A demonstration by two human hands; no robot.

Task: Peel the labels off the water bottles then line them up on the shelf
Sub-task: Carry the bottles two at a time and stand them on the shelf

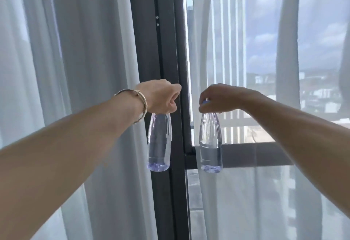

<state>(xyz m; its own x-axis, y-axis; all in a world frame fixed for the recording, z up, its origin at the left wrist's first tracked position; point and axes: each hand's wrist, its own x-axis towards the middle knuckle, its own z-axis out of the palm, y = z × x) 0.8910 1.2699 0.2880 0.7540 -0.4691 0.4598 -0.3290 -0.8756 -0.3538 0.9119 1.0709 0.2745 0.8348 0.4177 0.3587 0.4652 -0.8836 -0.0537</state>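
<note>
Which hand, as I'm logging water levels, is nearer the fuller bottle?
Right. The right hand pinches the fuller bottle by its cap; the left hand grips the other bottle by its top, off to the fuller one's left.

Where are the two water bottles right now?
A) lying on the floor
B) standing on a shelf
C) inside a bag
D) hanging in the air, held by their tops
D: the left hand grips the top of the left bottle and the right hand pinches the cap of the right bottle, so both hang in the air in front of the window frame.
</note>
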